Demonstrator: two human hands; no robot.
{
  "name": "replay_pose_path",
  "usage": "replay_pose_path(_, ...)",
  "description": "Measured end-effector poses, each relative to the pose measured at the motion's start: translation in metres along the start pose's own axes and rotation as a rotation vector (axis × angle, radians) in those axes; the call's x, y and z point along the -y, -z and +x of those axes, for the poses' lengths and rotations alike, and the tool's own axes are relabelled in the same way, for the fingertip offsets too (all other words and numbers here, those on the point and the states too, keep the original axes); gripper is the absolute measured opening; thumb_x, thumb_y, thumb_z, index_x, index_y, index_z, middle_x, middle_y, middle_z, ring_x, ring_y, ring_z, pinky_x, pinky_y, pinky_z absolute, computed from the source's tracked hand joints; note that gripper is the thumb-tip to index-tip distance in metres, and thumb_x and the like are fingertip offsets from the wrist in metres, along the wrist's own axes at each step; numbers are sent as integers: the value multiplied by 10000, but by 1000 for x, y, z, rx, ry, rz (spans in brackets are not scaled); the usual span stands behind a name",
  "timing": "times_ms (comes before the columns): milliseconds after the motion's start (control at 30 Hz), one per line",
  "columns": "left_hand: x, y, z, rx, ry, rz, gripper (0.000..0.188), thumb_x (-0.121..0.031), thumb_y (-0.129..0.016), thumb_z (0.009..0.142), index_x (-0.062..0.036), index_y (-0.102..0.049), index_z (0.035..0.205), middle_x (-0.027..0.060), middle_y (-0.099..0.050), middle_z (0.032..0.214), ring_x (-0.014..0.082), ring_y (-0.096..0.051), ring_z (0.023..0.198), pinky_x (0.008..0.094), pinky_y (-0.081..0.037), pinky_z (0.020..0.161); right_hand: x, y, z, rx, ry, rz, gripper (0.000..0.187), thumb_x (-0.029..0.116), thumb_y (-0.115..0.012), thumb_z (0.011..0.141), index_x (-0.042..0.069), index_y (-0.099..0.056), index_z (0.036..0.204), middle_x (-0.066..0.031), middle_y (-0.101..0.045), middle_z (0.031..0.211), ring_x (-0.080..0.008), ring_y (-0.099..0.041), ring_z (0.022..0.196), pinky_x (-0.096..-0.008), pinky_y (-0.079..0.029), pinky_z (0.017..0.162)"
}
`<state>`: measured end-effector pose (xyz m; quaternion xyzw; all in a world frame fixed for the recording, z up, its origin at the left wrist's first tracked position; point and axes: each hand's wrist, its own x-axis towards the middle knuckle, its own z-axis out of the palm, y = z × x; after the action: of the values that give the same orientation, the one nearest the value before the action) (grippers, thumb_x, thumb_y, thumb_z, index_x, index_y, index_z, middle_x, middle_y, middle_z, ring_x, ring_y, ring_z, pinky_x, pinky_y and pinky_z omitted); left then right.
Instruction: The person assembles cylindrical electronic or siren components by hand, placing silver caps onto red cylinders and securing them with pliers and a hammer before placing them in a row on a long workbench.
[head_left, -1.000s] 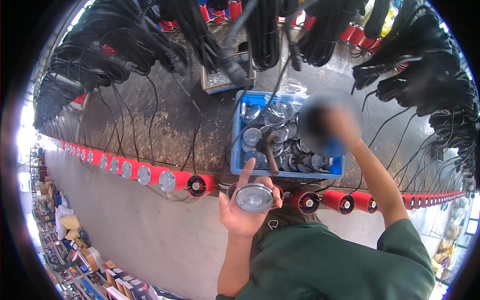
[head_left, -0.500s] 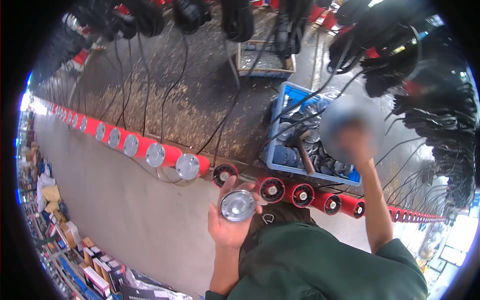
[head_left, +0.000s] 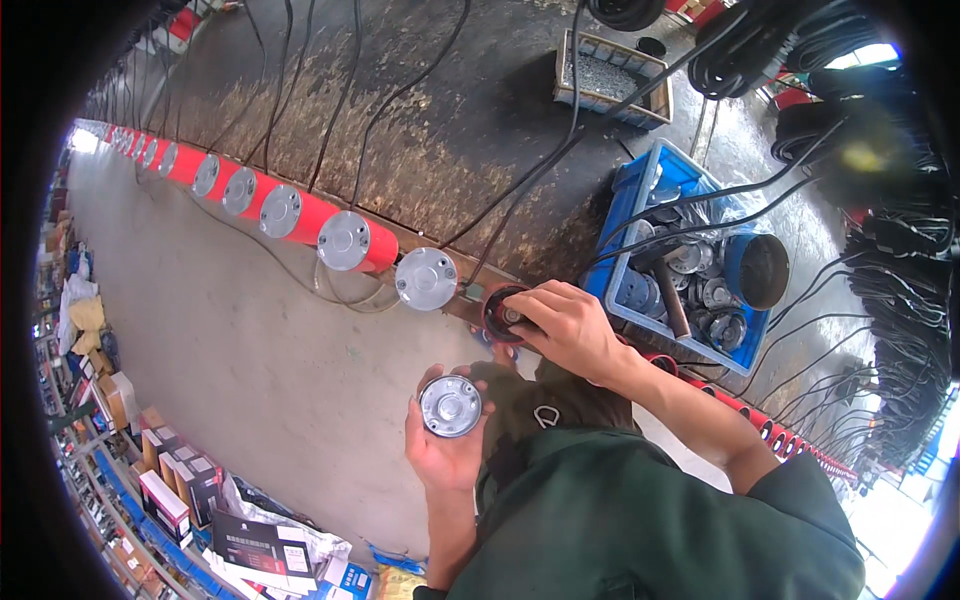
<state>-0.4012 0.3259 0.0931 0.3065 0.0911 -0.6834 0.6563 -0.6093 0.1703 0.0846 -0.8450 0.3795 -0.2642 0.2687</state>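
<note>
Holding a round silver end cap point(head_left: 450, 405) flat in your left hand point(head_left: 447, 445), you have the fingers curled up around its rim so its face turns up toward the camera. Your right hand point(head_left: 570, 325) reaches forward to the front edge of the workbench point(head_left: 440, 130), fingers closed over the open dark end of a red motor housing point(head_left: 503, 312) that sits in the row along that edge; whether they grip it fully or only press on it, you cannot tell from here. Just left of that housing along the edge stand more red cylinders already capped in silver point(head_left: 427, 278), running off toward the far left corner, each with a black cable trailing back across the bench. To the right of your right hand, a blue crate point(head_left: 625, 215) on the bench holds loose silver caps and a blue drum-shaped part point(head_left: 756, 268).
</note>
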Motion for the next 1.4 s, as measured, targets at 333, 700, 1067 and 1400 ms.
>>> replay_pose_path(333,-6,-3,17,26,50,90,510,-404,-477,1118,-73,-479,1505,229,-576,1416,403,-617,1252,534,-567,980,0,-2,2,13,-11,18,421,72,-827,750,29,-690,1145,-98,-739,1037,-311,-697,936,-415,-587,833)
replay_pose_path(700,-9,-23,55,45,-17,741,601,-287,-712,996,-79,-477,1508,160,-604,1373,272,-646,1207,394,-566,946,10,24,-8,-102,-323,126,465,21,-844,795,-1,-672,1227,-168,-680,1162,-336,-708,971,-404,-612,819)
replay_pose_path(1067,28,20,121,339,-659,1704,886,-146,-978,716,-27,-504,1454,176,-559,1344,353,-599,1235,452,-487,1075,-16,14,8,231,-670,310,477,333,-751,959,-6,-709,1292,-207,-787,1045,-356,-774,926,-396,-606,861)
replay_pose_path(1400,48,16,141,323,-848,1741,920,-263,-1011,545,-34,-595,1333,118,-678,1232,362,-617,1169,513,-449,1075,-13,-3,17,284,-657,170,552,375,-846,813,93,-762,1280,-176,-794,1027,-343,-777,892,-397,-620,843)
